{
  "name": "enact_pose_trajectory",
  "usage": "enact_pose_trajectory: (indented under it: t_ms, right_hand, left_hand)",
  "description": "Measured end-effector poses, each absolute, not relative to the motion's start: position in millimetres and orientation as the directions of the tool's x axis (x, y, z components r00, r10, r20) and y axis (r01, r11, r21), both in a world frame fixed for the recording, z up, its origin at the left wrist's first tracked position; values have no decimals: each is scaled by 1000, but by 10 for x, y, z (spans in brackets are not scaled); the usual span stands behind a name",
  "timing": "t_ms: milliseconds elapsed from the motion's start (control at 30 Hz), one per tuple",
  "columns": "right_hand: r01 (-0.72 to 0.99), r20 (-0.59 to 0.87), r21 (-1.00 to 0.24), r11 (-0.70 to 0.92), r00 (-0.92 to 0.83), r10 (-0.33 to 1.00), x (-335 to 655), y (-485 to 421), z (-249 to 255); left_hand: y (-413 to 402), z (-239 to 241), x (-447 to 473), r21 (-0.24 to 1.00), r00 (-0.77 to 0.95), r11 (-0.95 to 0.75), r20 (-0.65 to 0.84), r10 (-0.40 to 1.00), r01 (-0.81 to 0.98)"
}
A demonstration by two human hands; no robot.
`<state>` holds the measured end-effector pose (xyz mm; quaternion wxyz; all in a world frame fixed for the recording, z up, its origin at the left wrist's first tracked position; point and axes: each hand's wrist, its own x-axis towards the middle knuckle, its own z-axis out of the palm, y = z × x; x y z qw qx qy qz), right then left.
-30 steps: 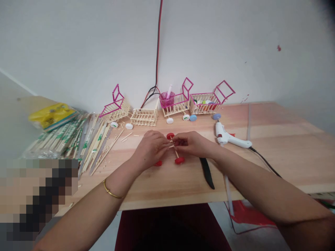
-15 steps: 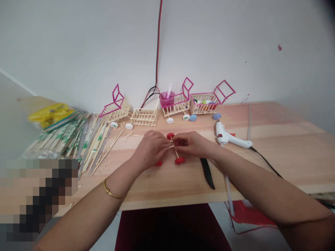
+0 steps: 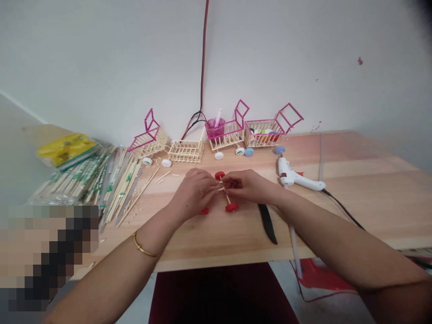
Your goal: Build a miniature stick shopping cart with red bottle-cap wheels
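Note:
A thin wooden stick axle (image 3: 228,199) lies on the table with a red bottle-cap wheel (image 3: 231,207) at its near end and another red cap (image 3: 219,174) at its far end. My left hand (image 3: 197,192) is closed at the fingertips on a pale wooden stick (image 3: 221,189) that meets the axle crosswise. From the other side my right hand (image 3: 248,186) pinches where the two sticks meet. Below my left hand a further red cap (image 3: 204,210) peeks out; the rest of that side is hidden by the hand.
Small stick-built carts (image 3: 227,140) line the wall, beside a stick basket (image 3: 186,152). A white glue gun (image 3: 297,178) lies to the right, a black-bladed knife-like piece (image 3: 267,225) nearer me. Bundled sticks (image 3: 91,175) and a yellow packet (image 3: 65,150) are at left.

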<state>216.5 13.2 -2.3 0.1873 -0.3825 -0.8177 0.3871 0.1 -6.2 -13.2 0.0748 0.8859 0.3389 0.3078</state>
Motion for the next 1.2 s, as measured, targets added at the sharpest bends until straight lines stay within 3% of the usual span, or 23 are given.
enact_pose_trajectory:
  t_ms: [700, 1200]
  right_hand:
    - [470, 13, -786, 402, -638, 770, 2168, 132, -23]
    - [461, 18, -796, 393, -631, 776, 2165, 125, -18]
  left_hand:
    - [-50, -156, -5, 341, 579, -758, 496, 647, 555]
    - [-64, -114, -14, 316, 590, -719, 418, 691, 619]
